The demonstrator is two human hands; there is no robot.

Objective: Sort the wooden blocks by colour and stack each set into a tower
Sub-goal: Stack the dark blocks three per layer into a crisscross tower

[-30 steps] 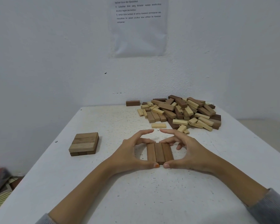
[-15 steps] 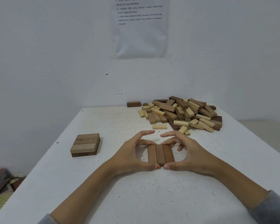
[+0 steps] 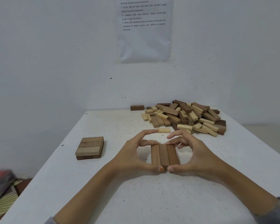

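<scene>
Flat between left hand (image 3: 132, 157) and right hand (image 3: 199, 157), three brown blocks (image 3: 164, 155) side by side, long axes running thumbs-to-fingertips, away from wrists, both hands curled, pinching the ends.

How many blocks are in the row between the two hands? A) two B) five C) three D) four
C: the row of blocks shows three reddish-brown pieces lying side by side. The left hand and right hand pinch it, with thumbs at its near end and fingers at its far end.
</scene>
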